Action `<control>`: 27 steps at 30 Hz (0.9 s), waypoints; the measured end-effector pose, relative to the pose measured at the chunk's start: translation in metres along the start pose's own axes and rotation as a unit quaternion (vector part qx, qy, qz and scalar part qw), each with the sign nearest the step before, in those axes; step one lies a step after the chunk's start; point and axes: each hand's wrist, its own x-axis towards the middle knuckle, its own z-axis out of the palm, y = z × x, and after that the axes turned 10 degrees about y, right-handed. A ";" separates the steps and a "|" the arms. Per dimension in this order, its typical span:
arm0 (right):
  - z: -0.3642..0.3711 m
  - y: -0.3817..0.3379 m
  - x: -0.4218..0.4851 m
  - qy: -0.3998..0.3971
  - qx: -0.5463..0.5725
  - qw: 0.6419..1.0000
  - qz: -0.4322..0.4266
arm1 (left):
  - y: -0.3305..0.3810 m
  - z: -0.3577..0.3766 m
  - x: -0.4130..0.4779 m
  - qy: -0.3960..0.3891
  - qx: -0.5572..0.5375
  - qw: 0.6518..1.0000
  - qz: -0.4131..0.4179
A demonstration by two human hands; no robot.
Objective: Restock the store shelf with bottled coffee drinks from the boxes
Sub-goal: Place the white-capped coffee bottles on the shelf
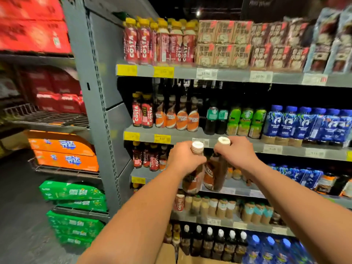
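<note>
My left hand (183, 158) grips the neck of a brown Nescafe coffee bottle (192, 179) with a white cap. My right hand (235, 151) grips a second brown coffee bottle (216, 173) by its neck. Both bottles hang upright side by side, almost touching, in front of the third shelf from the top. On the shelf above stand matching Nescafe bottles (177, 117) with orange labels, next to red Costa bottles (142, 113). A cardboard box (167, 254) shows at the bottom edge, between my forearms.
The grey shelf unit (190, 135) holds rows of drinks: green bottles (245, 119), blue bottles (304, 122), dark bottles with white caps (213, 242) low down. To the left, an end rack carries orange cases (64, 153) and green cases (74, 195). Dark floor lies at the lower left.
</note>
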 end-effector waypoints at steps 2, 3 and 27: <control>0.010 -0.018 0.001 0.006 0.003 1.000 -0.006 | -0.004 -0.015 0.013 0.001 0.005 1.000 0.012; 0.015 -0.025 0.002 0.008 0.005 1.000 -0.007 | -0.006 -0.022 0.020 0.000 0.002 1.000 0.016; 0.132 -0.087 0.129 0.040 0.015 0.998 -0.052 | -0.067 -0.058 0.175 0.057 -0.018 0.997 0.044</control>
